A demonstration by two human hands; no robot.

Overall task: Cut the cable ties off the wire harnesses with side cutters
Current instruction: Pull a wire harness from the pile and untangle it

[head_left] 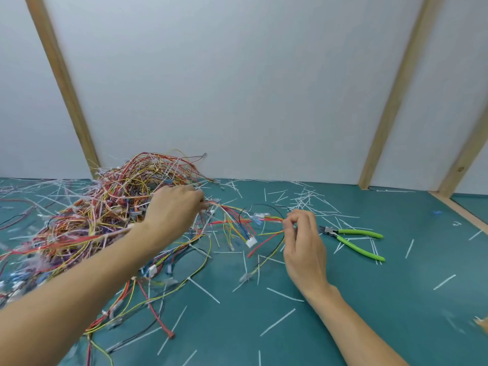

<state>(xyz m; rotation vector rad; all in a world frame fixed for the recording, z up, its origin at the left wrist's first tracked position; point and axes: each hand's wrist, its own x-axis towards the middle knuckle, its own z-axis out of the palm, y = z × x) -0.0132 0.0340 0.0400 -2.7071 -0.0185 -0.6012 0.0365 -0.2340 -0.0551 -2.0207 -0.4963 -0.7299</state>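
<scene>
Pinching blurred wire harness, fingertips hidden, cutters idle

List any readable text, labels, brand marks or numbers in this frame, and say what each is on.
None can be read.
Side cutters: no brand mark legible on the green handles.
White connectors on the wire harnesses: too small and blurred to show any marking.
Green mat and white wall panels: no print visible.
</scene>
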